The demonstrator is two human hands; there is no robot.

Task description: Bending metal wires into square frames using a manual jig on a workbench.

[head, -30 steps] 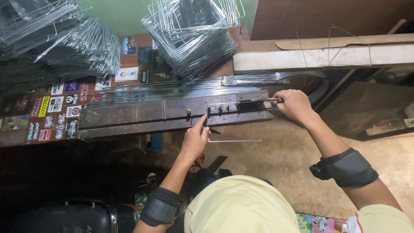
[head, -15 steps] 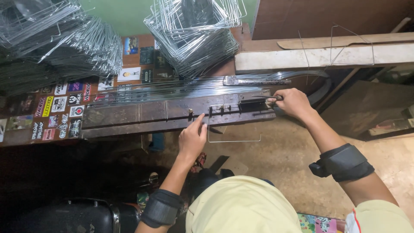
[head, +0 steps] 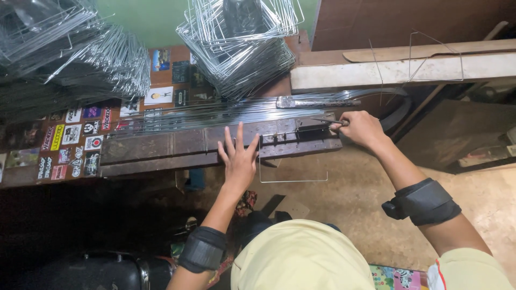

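Bent wire frame (head: 293, 172) hangs from the front edge of the metal bending jig (head: 279, 140), its three-sided loop dropping just below and to the right of the left hand (head: 238, 158). The left hand is open, fingers spread and flat, palm resting on the jig's front edge right beside the frame's left leg. The right hand (head: 361, 129) is closed around the jig's lever handle (head: 328, 123) at the right end of the jig. Just beyond both hands, a bundle of straight wire rods (head: 226, 114) lies lengthwise along the workbench (head: 140, 147). Farther beyond the left hand stands a stack of finished wire frames (head: 239, 45), and another heap of wire frames (head: 64, 64) lies well off to its left. Black elbow pads (head: 422, 201) wrap both arms. Beyond the right hand, a pale wooden plank (head: 403, 70) runs sideways.
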